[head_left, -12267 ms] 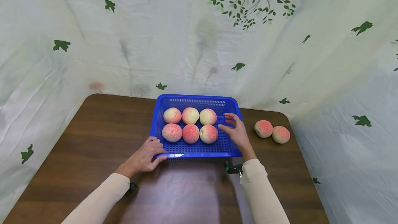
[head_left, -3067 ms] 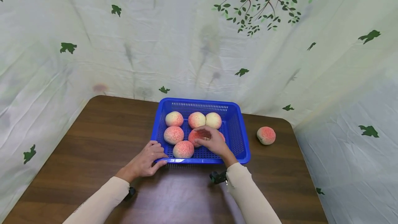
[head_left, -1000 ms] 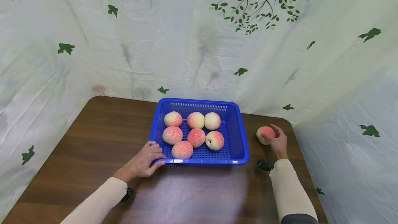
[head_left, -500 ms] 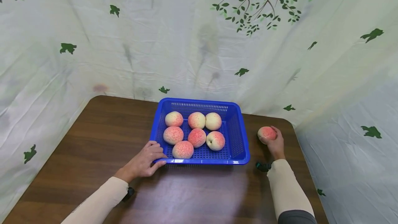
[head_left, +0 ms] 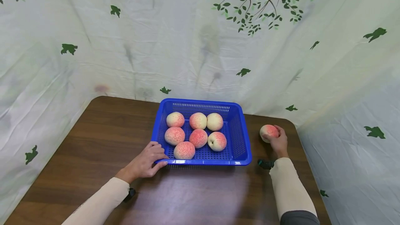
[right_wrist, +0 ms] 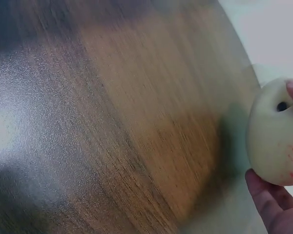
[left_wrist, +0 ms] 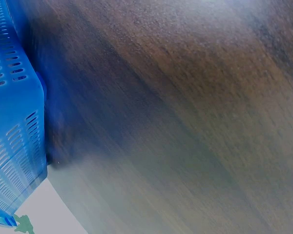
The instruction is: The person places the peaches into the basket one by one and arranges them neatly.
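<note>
My right hand (head_left: pixel 279 141) holds a red-and-cream peach (head_left: pixel 267 132) on the right side of the table. In the right wrist view the fingers and thumb are around this peach (right_wrist: pixel 273 136), dark stem hole showing, its shadow falling apart from it on the wood. My left hand (head_left: pixel 145 160) grips the front left corner of a blue plastic basket (head_left: pixel 203 161), thumb along the front rim. Several peaches (head_left: pixel 198 138) lie in the basket, one of them close to the front wall. The left wrist view shows the basket's slotted side (left_wrist: pixel 19 112) but not the hand.
The brown wooden table (head_left: pixel 106 134) has rounded far corners. A pale cloth (head_left: pixel 175 44) printed with leaves and branches hangs behind it and along both sides. The basket's right part shows bare slotted floor.
Another peach from the right has joined those in the basket, whose arrangement shifted. My right hand went back right, took hold of the last table peach and raised it slightly. My left hand stayed.
</note>
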Available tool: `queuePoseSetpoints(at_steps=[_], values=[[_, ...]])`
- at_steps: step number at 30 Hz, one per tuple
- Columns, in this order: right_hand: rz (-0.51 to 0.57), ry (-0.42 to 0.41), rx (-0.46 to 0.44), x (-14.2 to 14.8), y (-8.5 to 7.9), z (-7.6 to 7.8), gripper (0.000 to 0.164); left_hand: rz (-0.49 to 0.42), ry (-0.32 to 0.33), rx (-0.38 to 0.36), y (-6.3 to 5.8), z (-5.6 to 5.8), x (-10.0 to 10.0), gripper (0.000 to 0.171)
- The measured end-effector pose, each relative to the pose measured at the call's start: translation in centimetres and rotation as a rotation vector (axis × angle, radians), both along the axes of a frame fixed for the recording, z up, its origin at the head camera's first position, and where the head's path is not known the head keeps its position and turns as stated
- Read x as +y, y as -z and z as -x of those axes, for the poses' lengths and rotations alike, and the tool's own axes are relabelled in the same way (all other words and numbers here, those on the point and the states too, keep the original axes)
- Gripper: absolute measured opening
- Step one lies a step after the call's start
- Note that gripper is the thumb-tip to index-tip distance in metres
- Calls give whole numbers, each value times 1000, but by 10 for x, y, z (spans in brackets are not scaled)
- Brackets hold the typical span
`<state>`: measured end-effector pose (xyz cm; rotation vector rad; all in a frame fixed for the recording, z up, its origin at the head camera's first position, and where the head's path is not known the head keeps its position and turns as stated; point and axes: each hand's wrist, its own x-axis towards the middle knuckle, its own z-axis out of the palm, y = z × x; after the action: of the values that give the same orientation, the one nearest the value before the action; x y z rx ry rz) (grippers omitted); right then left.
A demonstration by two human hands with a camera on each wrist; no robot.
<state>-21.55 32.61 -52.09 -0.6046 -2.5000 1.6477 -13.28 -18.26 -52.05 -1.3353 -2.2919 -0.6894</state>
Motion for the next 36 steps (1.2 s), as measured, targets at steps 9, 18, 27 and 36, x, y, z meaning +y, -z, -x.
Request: queuePoseSetpoints(at_steps=[9, 18, 27, 36], values=[[115, 67, 105, 2, -1, -3, 73, -15, 7, 19, 2, 1, -1, 22], [199, 25, 119, -6, -34, -19, 71, -2, -7, 3, 1, 0, -1, 26], [238, -101, 193, -21, -61, -34, 67, -12, -5, 21, 2, 0, -1, 15], [192, -327, 287, -34, -64, -41, 63, -12, -8, 33, 2, 0, 0, 17]])
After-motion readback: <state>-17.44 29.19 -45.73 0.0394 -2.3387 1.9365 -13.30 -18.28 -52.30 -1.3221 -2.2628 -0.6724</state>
